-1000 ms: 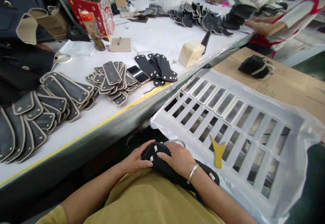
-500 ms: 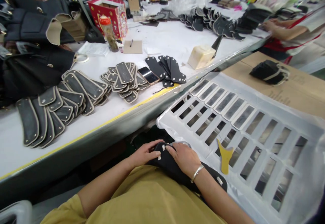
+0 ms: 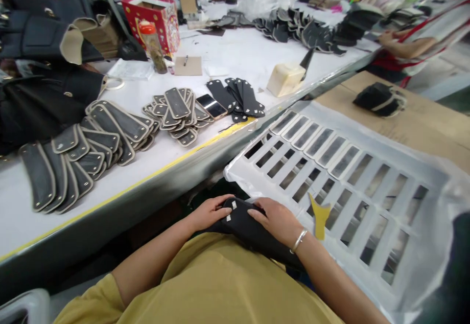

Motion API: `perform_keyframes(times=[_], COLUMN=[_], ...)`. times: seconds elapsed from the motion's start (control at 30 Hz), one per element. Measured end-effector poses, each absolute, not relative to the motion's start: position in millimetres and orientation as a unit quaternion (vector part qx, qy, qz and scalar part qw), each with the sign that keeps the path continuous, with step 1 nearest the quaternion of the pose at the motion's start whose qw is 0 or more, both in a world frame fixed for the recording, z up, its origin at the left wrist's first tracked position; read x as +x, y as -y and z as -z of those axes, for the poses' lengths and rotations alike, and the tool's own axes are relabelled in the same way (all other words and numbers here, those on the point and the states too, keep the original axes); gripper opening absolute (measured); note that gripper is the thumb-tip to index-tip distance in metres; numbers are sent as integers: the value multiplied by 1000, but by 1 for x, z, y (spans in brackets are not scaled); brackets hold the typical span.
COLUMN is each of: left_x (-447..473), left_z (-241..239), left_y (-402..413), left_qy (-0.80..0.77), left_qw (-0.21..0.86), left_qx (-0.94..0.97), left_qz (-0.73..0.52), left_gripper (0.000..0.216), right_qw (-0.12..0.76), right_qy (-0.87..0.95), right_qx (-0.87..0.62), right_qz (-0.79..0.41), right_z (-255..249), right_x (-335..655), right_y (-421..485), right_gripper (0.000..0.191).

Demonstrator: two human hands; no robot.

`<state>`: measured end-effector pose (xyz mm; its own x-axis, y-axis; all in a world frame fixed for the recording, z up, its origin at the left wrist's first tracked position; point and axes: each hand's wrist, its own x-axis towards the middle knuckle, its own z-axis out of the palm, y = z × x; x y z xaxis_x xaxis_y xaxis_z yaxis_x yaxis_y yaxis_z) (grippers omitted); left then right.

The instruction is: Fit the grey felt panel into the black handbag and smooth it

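A black strap-like panel (image 3: 244, 223) with small white tabs at its end lies across my lap, held in both hands. My left hand (image 3: 211, 212) grips its left end, thumb on top beside the white tabs and fingers at the far edge. My right hand (image 3: 277, 221), with a silver bangle at the wrist, clasps the panel farther right, thumb on the upper face and fingers over the far edge. What lies beneath the panel is hidden. Close to my right hand, a yellow forked piece (image 3: 320, 216) rests on the white slotted frame (image 3: 301, 206).
On the white table (image 3: 220, 152) lie grey panels with pale edging (image 3: 123, 123), black panels (image 3: 240, 99), a phone (image 3: 212, 105) and a cream block (image 3: 285, 80). Brown cardboard (image 3: 414, 123) carries a black bundle (image 3: 378, 99). Another person's arm (image 3: 407, 45) shows at the far right.
My right hand has slid right along the panel, away from my left hand. The panel's right end, with its white tab, no longer shows. The view has shifted slightly.
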<state>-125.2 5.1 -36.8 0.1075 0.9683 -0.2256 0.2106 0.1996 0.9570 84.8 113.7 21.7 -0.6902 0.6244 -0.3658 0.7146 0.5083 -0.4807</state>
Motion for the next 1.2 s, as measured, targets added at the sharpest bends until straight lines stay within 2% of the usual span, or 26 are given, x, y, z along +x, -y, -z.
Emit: perform_keyframes(times=[0.1,0.17,0.27,0.37,0.5,0.6,0.8,1.0,1.2], left_x=[-129,-132,-120,-75,-1,27,18,0,-6], left_z=[36,31,12,-11,-13,0,8,4,9], left_y=[-3,-7,-19,-33,-50,-55,-44,-40,-43], left_qy=[-559,-582,-619,-521,-399,-380,-413,-450,-435], left_qw=[538,507,325,222,229,248,198,152,148], left_qx=[543,569,662,781,866,878,878,874,876], left_qz=[-321,-284,-272,-262,-193,-150,-141,-96,-146], left_gripper=[54,58,51,32,41,47,40,59,54], right_qw=[-50,-95,-108,-113,-119,-116,-85,-67,-96], right_qy=[-801,-739,-642,-583,-593,-607,-619,-631,-646], right_qx=[491,584,662,660,659,664,650,611,540], right_qz=[339,321,371,460,446,421,432,473,531], right_z=[-38,-41,-30,-12,-5,-10,-15,-19,-31], right_x=[146,193,243,257,249,250,256,250,240], right_y=[-122,-116,-88,-58,-41,-44,-47,-51,-53], right_gripper=[32,32,33,35,33,32,35,37,36])
